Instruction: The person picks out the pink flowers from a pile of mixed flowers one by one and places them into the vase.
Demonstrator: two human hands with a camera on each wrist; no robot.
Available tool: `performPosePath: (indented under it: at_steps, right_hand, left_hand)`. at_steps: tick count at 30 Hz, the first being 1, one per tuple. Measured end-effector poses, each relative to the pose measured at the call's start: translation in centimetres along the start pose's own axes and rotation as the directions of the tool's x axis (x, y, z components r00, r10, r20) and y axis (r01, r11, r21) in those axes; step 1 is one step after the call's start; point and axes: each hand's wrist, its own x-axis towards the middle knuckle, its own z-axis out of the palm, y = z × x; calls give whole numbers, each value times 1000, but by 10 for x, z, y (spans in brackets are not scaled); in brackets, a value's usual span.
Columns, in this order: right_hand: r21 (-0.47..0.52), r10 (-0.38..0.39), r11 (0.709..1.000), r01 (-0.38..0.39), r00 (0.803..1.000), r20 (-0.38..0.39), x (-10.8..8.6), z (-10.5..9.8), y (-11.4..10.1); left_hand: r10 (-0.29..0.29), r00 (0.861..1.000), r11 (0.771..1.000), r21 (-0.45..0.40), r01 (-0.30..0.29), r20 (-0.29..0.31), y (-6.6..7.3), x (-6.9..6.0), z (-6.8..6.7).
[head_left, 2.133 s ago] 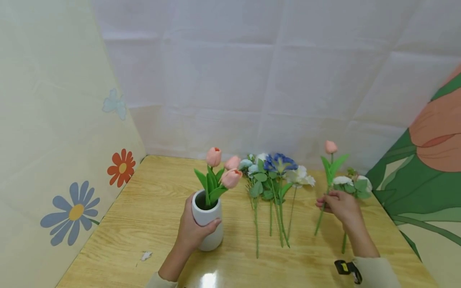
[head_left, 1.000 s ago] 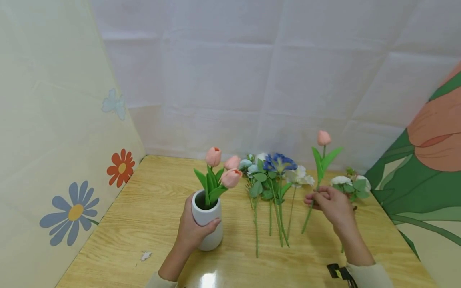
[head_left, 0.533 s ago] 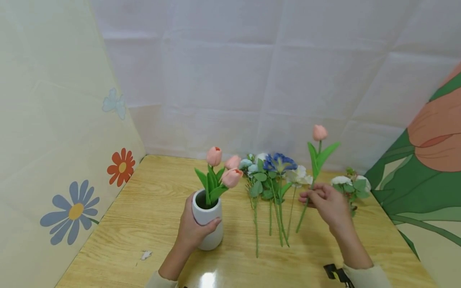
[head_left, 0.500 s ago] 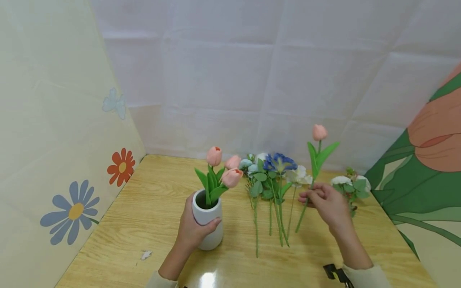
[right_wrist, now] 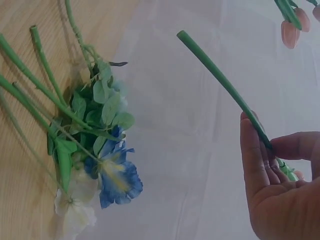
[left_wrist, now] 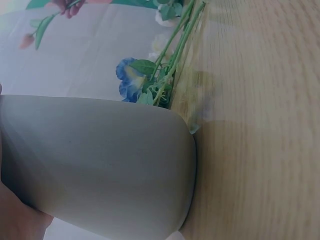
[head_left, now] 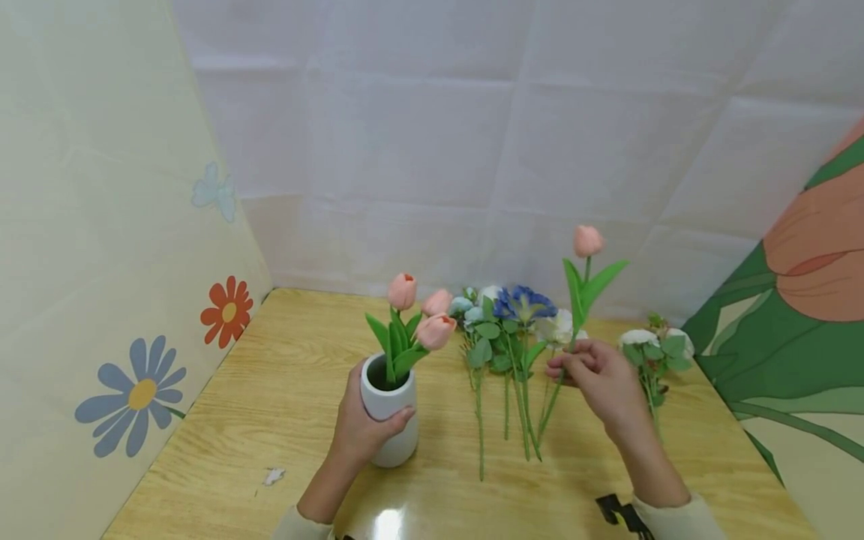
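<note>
My left hand (head_left: 364,424) grips a white vase (head_left: 394,427) from its left side, thumb across the front. The vase stands upright on the table, and three pink tulips (head_left: 403,292) with green leaves lean inside it. In the left wrist view the vase wall (left_wrist: 95,160) fills much of the picture. Between thumb and fingers, my right hand (head_left: 604,382) pinches the stem of a single pink tulip (head_left: 588,241), bloom upward. In the right wrist view the bare lower end of that tulip stem (right_wrist: 215,72) points away from the hand, above the table.
Several artificial flowers lie mid-table, among them a blue flower (head_left: 523,304), a white flower (head_left: 555,328) and pale blue blooms (head_left: 462,306). Another white flower bunch (head_left: 651,345) lies right of my right hand. A white scrap mark (head_left: 273,478) shows on the table (head_left: 223,450).
My right hand has moved left and slightly up with the tulip, from beside the right-hand white flowers to near the middle flowers. My left hand and the vase have stayed in place.
</note>
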Motion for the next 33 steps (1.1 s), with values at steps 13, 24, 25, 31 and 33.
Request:
performPosePath:
  at_steps: [13, 24, 25, 31, 33]
  right_hand:
    - [79, -93, 993, 93, 996, 5, -9, 15, -17]
    - [118, -161, 981, 157, 987, 19, -18, 24, -34]
    - [121, -165, 979, 161, 986, 21, -18, 25, -35]
    - [151, -182, 973, 176, 983, 23, -21, 31, -42]
    - [161, -188, 970, 182, 982, 22, -22, 33, -44]
  left_hand:
    - [5, 1000, 1000, 4, -5, -4, -1, 1, 1]
    - [37, 999, 999, 12, -36, -24, -4, 0, 2]
    - [39, 999, 999, 12, -39, -22, -4, 0, 2]
    - [32, 999, 999, 4, -32, -13, -2, 0, 1]
    - [30, 999, 1000, 2, -30, -12, -2, 0, 1]
